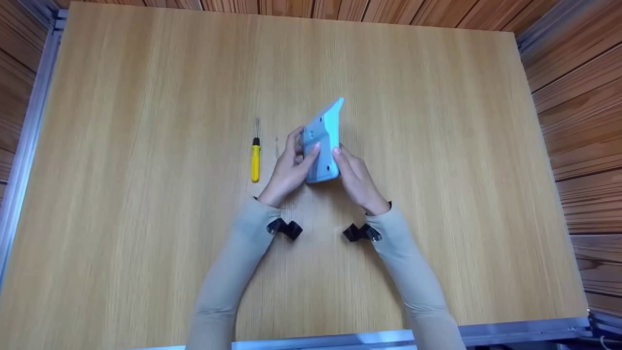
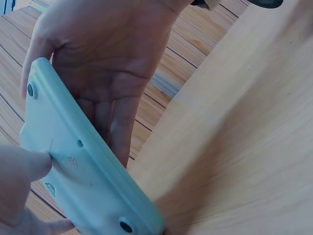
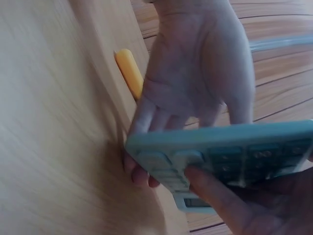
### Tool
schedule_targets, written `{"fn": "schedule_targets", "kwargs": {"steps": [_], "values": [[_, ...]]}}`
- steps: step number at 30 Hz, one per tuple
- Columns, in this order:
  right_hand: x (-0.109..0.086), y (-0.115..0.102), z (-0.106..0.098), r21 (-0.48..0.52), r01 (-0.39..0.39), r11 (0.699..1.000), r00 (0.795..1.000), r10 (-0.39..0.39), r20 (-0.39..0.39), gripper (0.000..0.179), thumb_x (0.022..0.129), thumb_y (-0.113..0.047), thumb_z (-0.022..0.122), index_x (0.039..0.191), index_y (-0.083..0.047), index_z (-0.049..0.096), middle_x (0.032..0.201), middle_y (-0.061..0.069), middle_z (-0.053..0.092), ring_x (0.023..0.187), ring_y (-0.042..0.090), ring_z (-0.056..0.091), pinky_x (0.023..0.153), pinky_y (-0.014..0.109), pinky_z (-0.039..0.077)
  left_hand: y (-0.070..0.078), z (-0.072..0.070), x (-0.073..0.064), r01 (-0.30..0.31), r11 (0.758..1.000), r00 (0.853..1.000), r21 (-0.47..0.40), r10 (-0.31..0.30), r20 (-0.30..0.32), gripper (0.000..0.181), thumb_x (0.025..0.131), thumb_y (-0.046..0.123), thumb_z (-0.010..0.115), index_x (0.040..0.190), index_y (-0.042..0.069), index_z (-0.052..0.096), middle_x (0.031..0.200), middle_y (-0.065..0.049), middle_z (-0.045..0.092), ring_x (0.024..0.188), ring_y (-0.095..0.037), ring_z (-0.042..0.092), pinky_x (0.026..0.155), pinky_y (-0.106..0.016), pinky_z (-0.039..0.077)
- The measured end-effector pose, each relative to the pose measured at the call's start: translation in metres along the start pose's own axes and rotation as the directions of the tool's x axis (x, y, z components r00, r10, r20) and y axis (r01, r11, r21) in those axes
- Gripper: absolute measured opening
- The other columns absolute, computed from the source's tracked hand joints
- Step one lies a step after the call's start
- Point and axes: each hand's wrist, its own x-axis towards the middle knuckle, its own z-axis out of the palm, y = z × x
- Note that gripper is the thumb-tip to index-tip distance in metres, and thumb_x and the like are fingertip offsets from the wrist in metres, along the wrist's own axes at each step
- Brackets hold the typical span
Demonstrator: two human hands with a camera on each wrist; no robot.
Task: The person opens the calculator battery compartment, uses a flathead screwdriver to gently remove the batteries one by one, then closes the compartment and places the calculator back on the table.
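Observation:
A light blue calculator [image 1: 321, 146] is held up tilted above the table, its screw-holed back toward the head camera. My left hand [image 1: 287, 167] grips its left side, the thumb [image 2: 29, 166] lying across the back. On the other side my right hand [image 1: 357, 182] pinches the edge, thumb along the rim and a finger [image 3: 215, 196] on the keys. The keypad face of the calculator [image 3: 230, 156] shows in the right wrist view, with part of a small display at its far end. Left of the left hand lies a screwdriver [image 1: 255, 160] with a yellow handle.
The wooden table [image 1: 146, 218] spreads out around both arms. Metal rails [image 1: 29, 141] run along its left and front edges, and wood-plank panels [image 1: 578, 121] surround it. A small black wrist camera [image 1: 286, 228] sticks out from each sleeve.

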Motion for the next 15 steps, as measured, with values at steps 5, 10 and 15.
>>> {"fn": "schedule_targets", "kwargs": {"steps": [5,10,15], "values": [[-0.0016,-0.0008,-0.0052,0.076,-0.025,0.997,0.999,0.023,0.025,0.053,0.105,-0.03,0.025,0.152,-0.006,0.024,0.138,0.017,0.052,0.121,0.025,0.055,0.099,0.041,0.046,-0.0009,-0.0023,0.0002,-0.017,1.0,0.999,0.024,0.018,-0.051,0.07,0.095,0.044,0.054,0.152,0.024,0.019,0.135,-0.016,0.048,0.108,-0.025,0.057,0.092,-0.04,0.048],[-0.002,-0.0013,-0.0088,0.105,-0.021,0.994,1.0,0.021,-0.001,0.052,0.105,-0.029,0.03,0.151,-0.006,0.025,0.146,0.015,0.044,0.128,0.025,0.05,0.103,0.041,0.042,-0.0016,-0.0055,-0.0011,-0.044,0.998,0.994,0.034,0.047,-0.094,0.072,0.092,0.038,0.062,0.151,0.023,0.022,0.135,-0.015,0.048,0.106,-0.025,0.058,0.091,-0.039,0.05],[-0.0021,-0.0004,-0.0111,0.073,-0.024,0.997,0.999,0.028,-0.047,0.049,0.105,-0.02,0.033,0.15,-0.002,0.026,0.152,0.015,0.036,0.138,0.023,0.037,0.112,0.037,0.033,-0.0009,-0.0085,-0.0029,-0.063,0.995,0.989,0.074,0.072,-0.127,0.076,0.09,0.032,0.067,0.152,0.023,0.022,0.132,-0.013,0.047,0.102,-0.024,0.059,0.087,-0.035,0.051]]}}
